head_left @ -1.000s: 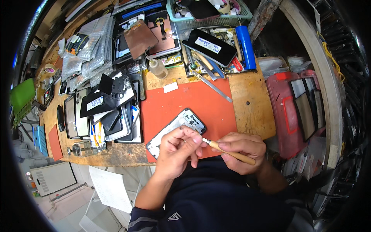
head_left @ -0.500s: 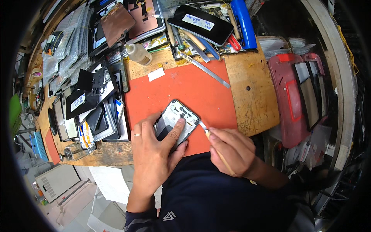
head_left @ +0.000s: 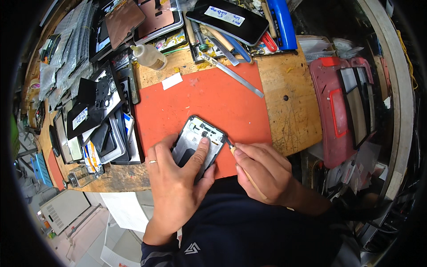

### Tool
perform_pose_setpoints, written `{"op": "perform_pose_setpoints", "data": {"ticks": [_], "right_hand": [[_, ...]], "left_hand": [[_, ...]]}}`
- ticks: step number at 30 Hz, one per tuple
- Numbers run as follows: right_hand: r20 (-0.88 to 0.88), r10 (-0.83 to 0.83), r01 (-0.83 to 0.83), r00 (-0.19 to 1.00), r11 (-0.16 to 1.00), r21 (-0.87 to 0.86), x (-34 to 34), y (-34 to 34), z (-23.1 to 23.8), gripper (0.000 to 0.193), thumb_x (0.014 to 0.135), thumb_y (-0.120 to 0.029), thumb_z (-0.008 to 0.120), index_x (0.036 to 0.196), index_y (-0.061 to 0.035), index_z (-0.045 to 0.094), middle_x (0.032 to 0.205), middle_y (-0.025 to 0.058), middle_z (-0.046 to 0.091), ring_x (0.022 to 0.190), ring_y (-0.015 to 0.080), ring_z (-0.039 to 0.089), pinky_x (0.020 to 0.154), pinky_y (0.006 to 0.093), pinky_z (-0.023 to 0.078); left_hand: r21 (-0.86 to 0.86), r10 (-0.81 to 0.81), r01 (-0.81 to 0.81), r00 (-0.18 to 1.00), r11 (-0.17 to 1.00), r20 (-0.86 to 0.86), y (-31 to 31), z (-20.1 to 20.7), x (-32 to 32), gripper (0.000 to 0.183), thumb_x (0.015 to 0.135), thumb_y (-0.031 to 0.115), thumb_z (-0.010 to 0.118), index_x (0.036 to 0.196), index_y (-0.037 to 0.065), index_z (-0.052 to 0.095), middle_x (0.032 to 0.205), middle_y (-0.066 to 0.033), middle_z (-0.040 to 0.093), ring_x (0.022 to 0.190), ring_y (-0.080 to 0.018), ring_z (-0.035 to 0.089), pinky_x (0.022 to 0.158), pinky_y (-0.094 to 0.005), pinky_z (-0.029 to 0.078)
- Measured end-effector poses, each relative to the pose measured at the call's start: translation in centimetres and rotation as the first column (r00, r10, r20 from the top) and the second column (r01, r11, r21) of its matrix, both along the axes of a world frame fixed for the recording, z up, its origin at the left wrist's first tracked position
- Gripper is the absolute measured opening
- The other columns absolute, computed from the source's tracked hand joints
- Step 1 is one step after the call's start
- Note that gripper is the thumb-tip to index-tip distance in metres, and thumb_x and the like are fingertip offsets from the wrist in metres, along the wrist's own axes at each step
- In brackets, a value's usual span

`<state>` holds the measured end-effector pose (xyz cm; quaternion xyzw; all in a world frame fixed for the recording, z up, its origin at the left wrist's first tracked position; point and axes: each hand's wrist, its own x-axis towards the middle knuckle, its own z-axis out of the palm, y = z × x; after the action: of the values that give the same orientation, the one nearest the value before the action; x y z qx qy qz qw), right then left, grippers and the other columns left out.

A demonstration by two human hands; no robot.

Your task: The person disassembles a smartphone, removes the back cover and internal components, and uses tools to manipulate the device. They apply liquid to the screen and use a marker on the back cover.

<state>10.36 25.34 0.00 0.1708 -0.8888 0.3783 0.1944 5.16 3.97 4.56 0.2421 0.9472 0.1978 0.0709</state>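
My left hand [head_left: 175, 182] is closed around a phone frame [head_left: 190, 139], silvery inside with a dark edge and small black parts near its top. The thumb presses on its inner face and the fingers wrap its left side and lower end. The frame is tilted over the orange mat [head_left: 169, 104]. In my right hand [head_left: 269, 175], pinched like a pen, is a scraper [head_left: 233, 151] with a thin metal blade and a pale wooden handle. The blade's tip meets the frame's edge near its upper right corner.
Stacked phone parts [head_left: 111, 142] and bubble-wrapped pieces [head_left: 66, 58] crowd the left. Behind the mat are a clear bottle [head_left: 151, 58], a white paper slip [head_left: 172, 81], a metal blade tool [head_left: 235, 78] and a black phone [head_left: 229, 22] over tools. A pink case [head_left: 327, 129] is at right.
The phone frame and both hands have shifted slightly left in view, as has the bench. The scraper's blade now lies closer against the frame's edge.
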Motion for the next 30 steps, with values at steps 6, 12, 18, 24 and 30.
{"op": "perform_pose_setpoints", "data": {"ticks": [6,12,18,24,30], "right_hand": [[-0.093,0.033,-0.030,0.995,0.999,0.030,-0.5,-0.1,-1.3,0.030,0.086,0.006,0.077,0.114,0.0142,0.071,0.108,0.0252,0.074,0.092,0.0355,0.076,0.078,0.0409,0.064],[-0.082,-0.039,0.047,0.996,0.995,0.085,0.8,-0.2,-0.8,0.026,0.087,0.006,0.076,0.111,0.0137,0.072,0.105,0.0247,0.074,0.090,0.0341,0.076,0.075,0.0397,0.063],[-0.090,-0.064,0.073,0.994,0.992,0.101,0.8,-0.7,-0.8,0.026,0.087,0.005,0.077,0.111,0.0139,0.072,0.106,0.0244,0.074,0.090,0.0336,0.076,0.075,0.0399,0.063],[-0.102,-0.079,0.089,0.992,0.992,0.091,1.0,-0.8,-1.3,0.026,0.089,0.004,0.077,0.112,0.0141,0.072,0.110,0.0257,0.074,0.092,0.0339,0.076,0.076,0.0397,0.064],[-0.138,-0.076,0.088,0.987,0.993,0.081,1.1,-1.0,-2.1,0.026,0.092,0.002,0.078,0.114,0.0136,0.073,0.112,0.0267,0.075,0.093,0.0331,0.076,0.077,0.0392,0.064]], "left_hand": [[0.040,0.032,-0.034,0.999,0.999,0.036,-0.1,-0.3,0.1,0.054,0.083,0.023,0.091,0.135,0.015,0.081,0.136,-0.0259,0.055,0.121,-0.0434,0.053,0.102,-0.0517,0.046],[0.047,0.011,-0.007,0.997,0.999,-0.080,0.2,-0.4,0.1,0.048,0.087,0.020,0.089,0.133,0.013,0.081,0.134,-0.0229,0.058,0.120,-0.0407,0.056,0.099,-0.0486,0.047],[0.206,-0.098,0.114,0.991,0.972,-0.088,2.0,-1.9,-0.8,0.047,0.091,0.005,0.079,0.138,0.006,0.077,0.118,-0.0121,0.067,0.104,-0.0311,0.063,0.092,-0.0434,0.051],[0.141,-0.131,0.142,0.988,0.980,-0.084,2.0,-1.6,-0.5,0.050,0.090,0.002,0.078,0.139,0.011,0.078,0.118,-0.0125,0.067,0.105,-0.0328,0.060,0.092,-0.0437,0.052],[0.214,-0.096,0.103,0.995,0.971,-0.040,2.0,-1.9,-0.5,0.048,0.090,0.001,0.077,0.138,0.009,0.078,0.117,-0.0132,0.067,0.106,-0.0330,0.060,0.092,-0.0433,0.050]]}}
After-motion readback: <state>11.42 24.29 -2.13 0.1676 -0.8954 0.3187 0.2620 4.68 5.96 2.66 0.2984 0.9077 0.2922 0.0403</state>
